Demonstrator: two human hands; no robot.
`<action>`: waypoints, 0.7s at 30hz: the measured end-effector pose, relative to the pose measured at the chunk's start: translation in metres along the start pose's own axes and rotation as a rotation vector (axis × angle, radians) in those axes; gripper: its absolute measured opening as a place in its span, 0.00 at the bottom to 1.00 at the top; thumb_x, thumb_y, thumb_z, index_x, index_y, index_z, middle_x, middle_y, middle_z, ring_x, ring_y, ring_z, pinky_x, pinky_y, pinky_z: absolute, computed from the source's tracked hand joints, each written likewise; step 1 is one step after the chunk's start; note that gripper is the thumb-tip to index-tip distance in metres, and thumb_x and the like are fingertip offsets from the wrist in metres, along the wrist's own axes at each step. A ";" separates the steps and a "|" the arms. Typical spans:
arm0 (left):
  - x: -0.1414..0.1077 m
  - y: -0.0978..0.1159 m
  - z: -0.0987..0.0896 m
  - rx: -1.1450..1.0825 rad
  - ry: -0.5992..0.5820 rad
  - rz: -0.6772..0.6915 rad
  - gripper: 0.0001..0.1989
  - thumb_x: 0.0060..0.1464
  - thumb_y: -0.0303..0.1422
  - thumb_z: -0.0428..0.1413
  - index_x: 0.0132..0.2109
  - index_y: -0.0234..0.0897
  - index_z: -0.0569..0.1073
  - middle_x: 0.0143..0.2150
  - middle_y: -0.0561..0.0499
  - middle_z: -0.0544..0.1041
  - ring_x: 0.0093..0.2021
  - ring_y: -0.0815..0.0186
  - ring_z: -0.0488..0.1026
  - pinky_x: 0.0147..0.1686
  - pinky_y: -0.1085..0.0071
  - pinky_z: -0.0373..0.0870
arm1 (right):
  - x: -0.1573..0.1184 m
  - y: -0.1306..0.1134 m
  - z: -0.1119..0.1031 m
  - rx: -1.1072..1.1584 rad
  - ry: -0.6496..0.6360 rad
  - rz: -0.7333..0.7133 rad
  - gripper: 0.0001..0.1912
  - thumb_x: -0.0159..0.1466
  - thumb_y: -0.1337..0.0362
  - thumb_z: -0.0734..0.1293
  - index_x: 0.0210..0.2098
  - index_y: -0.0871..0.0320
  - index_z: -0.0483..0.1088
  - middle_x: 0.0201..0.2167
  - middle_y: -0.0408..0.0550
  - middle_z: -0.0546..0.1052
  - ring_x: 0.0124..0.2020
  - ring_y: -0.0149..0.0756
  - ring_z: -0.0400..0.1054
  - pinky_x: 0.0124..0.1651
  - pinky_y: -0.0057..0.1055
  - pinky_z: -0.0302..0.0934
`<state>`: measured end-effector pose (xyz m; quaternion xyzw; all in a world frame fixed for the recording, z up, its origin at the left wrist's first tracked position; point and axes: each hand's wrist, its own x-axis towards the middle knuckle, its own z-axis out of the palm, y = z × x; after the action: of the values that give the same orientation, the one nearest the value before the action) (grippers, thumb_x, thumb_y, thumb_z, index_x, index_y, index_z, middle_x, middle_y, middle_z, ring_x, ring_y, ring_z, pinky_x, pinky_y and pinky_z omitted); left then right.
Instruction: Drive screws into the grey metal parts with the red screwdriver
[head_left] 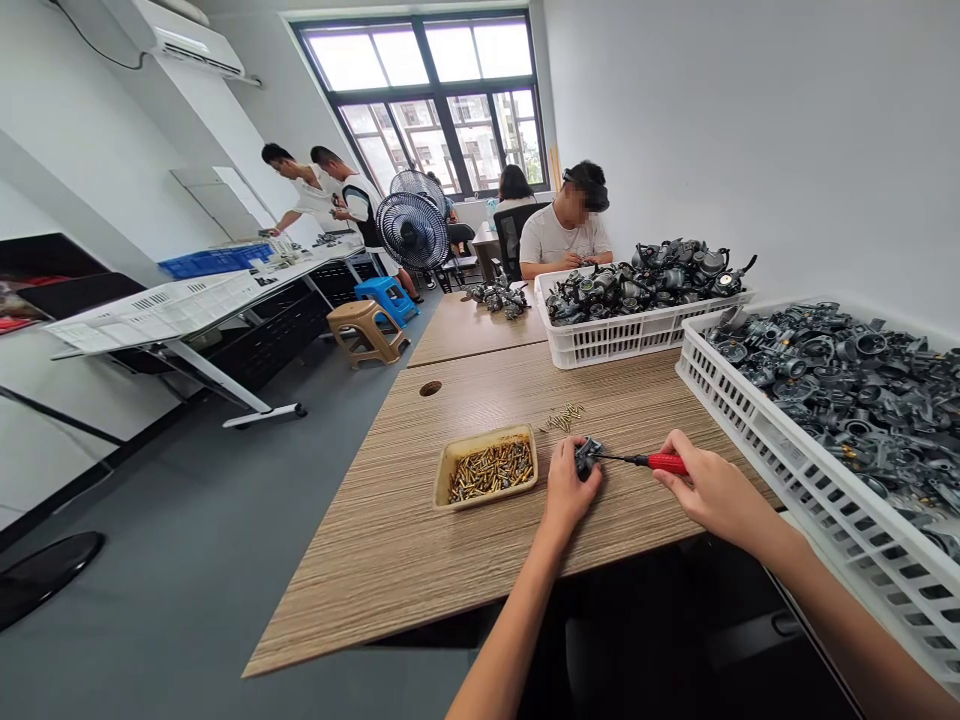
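My left hand is closed around a small grey metal part and keeps it low over the wooden table. A screwdriver with a red handle is gripped in my right hand. Its dark shaft points left, and the tip meets the metal part; the exact contact spot is too small to make out. Left of my hands stands a cream tray filled with brass-coloured screws. Just beyond my left hand lies a loose heap of similar screws.
On the right, a white basket piled with grey metal parts borders my right arm. Another white basket of assembled parts stands at the back. Across the table sits a person. Stools and a fan stand beyond.
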<state>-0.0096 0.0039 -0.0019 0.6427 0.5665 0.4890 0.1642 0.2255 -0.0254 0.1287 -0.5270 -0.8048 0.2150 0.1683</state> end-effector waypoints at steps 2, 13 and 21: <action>0.000 0.000 0.000 -0.001 0.004 0.001 0.16 0.53 0.26 0.58 0.49 0.41 0.69 0.48 0.47 0.75 0.51 0.56 0.73 0.55 0.58 0.70 | 0.001 -0.002 0.000 -0.034 -0.005 0.032 0.08 0.73 0.56 0.60 0.40 0.50 0.55 0.35 0.47 0.80 0.37 0.47 0.77 0.36 0.33 0.58; 0.000 0.001 0.000 -0.004 0.002 -0.013 0.17 0.52 0.26 0.58 0.49 0.41 0.69 0.48 0.46 0.75 0.51 0.57 0.73 0.55 0.58 0.70 | 0.001 -0.007 -0.002 -0.124 -0.007 0.086 0.10 0.74 0.53 0.59 0.39 0.51 0.58 0.32 0.46 0.80 0.34 0.47 0.76 0.33 0.32 0.53; 0.000 0.002 -0.001 -0.001 -0.006 -0.029 0.17 0.53 0.26 0.58 0.49 0.41 0.69 0.48 0.47 0.75 0.51 0.57 0.73 0.55 0.58 0.70 | -0.003 -0.004 -0.002 -0.014 -0.004 -0.020 0.07 0.72 0.59 0.60 0.48 0.50 0.56 0.41 0.48 0.81 0.41 0.47 0.78 0.40 0.34 0.61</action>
<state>-0.0091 0.0027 -0.0003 0.6356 0.5751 0.4850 0.1734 0.2248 -0.0296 0.1327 -0.5196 -0.8119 0.2087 0.1650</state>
